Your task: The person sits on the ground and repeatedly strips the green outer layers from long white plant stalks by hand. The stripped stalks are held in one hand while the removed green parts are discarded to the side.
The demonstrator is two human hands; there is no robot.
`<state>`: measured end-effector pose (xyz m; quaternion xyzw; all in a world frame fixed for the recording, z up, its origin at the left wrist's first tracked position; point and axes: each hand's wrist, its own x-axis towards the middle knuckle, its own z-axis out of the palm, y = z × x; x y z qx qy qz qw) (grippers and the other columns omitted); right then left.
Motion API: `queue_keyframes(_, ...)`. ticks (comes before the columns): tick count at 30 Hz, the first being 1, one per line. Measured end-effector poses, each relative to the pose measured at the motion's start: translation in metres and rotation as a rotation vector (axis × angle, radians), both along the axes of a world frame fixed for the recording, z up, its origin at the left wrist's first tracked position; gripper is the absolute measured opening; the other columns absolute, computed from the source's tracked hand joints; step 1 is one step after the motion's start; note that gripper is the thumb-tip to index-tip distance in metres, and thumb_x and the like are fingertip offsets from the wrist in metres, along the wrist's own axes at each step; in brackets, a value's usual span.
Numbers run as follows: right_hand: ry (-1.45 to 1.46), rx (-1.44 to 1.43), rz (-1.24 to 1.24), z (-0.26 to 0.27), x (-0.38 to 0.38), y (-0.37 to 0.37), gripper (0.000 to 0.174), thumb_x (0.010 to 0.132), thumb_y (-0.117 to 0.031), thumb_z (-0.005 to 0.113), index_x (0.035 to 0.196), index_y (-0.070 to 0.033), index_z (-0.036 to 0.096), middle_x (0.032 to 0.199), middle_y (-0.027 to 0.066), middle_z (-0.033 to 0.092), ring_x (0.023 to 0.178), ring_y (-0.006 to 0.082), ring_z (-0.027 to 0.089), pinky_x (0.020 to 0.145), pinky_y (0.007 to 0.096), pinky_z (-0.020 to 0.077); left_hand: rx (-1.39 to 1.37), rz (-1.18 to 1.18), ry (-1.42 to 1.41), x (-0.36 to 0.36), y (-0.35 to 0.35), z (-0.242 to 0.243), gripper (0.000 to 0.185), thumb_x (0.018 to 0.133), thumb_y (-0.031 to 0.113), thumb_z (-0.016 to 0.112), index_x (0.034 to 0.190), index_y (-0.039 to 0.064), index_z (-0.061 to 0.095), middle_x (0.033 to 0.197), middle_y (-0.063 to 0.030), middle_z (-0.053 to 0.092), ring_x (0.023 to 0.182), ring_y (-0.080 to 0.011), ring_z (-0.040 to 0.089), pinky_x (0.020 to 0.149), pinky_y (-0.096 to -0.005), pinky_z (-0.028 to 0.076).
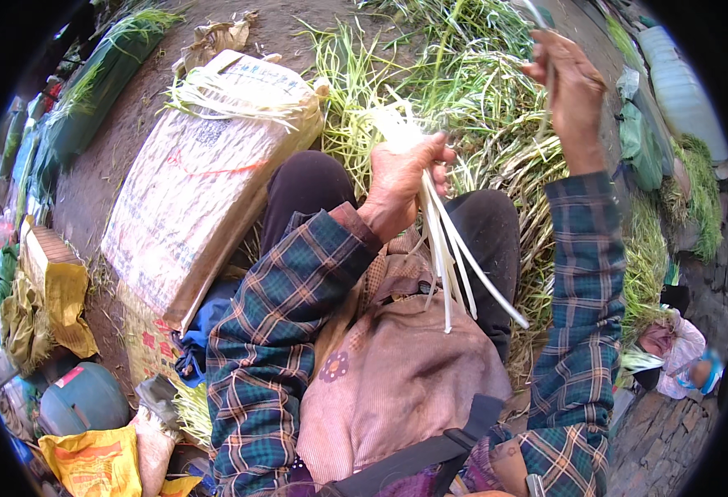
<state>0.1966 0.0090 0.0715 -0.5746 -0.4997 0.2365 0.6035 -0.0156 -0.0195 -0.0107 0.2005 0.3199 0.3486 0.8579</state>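
My left hand (401, 177) is closed around a bunch of long pale stalks (446, 248); their white ends hang over my lap and their other ends point away from me. Raised at the upper right, my right hand (566, 87) grips a single thin stalk (550, 68), partly blurred. Beyond my knees spreads a heap of long green leafy stalks (488, 81), with yellowed, drier ones along its right side. To my left, a block wrapped in a woven plastic sack (196, 192) carries a small row of pale stalks (233, 99) on its far end.
Green bundles in dark wrapping (103, 93) lie at the upper left. Yellow sacks (93, 463) and a rounded blue-grey container (84, 397) are at the lower left. A large translucent plastic container (681, 87) lies at the upper right. Another person (677, 354) sits at the right.
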Motion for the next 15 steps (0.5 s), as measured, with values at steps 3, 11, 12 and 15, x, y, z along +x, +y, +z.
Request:
queue_keyframes(3, -0.124, 0.04, 0.078, -0.041, -0.027, 0.005, 0.017, 0.09, -0.013, 0.05, 0.096, -0.002, 0.062, 0.079, 0.0063, 0.062, 0.063, 0.0104, 0.06, 0.055, 0.0235, 0.0514, 0.032, 0.096, -0.007, -0.001, -0.002, 0.002, 0.012, 0.084, 0.011, 0.06, 0.084, 0.0, 0.054, 0.069, -0.0062, 0.06, 0.045, -0.0091, 0.05, 0.037, -0.0232, 0.044)
queue_keyframes(11, -0.778, -0.041, 0.04, -0.116, -0.027, -0.058, 0.039, 0.076, -0.029, 0.066, 0.101, 0.0, 0.058, 0.089, 0.015, 0.062, 0.077, 0.0258, 0.058, 0.071, 0.0356, 0.0476, 0.085, 0.228, -0.054, -0.005, 0.007, 0.005, 0.012, 0.085, 0.011, 0.059, 0.086, 0.001, 0.053, 0.069, -0.0067, 0.056, 0.046, -0.0105, 0.048, 0.037, -0.024, 0.042)
queue_keyframes(12, -0.696, -0.292, 0.042, -0.115, -0.008, -0.07, 0.035, 0.079, -0.027, 0.064, 0.102, -0.002, 0.059, 0.09, 0.0117, 0.063, 0.077, 0.0209, 0.06, 0.071, 0.0324, 0.0492, 0.077, 0.232, -0.063, -0.005, 0.007, 0.005, 0.012, 0.086, 0.011, 0.058, 0.086, 0.001, 0.052, 0.07, -0.0075, 0.056, 0.046, -0.0105, 0.048, 0.037, -0.0237, 0.042)
queue_keyframes(15, -0.613, -0.57, -0.124, -0.126, 0.044, -0.097, 0.017, 0.082, -0.021, 0.061, 0.093, -0.007, 0.062, 0.08, 0.0031, 0.064, 0.07, 0.0113, 0.059, 0.064, 0.027, 0.0499, 0.116, 0.218, -0.065, -0.001, 0.007, 0.005, 0.012, 0.087, 0.011, 0.057, 0.086, 0.001, 0.051, 0.071, -0.0077, 0.056, 0.046, -0.0105, 0.048, 0.037, -0.0237, 0.042)
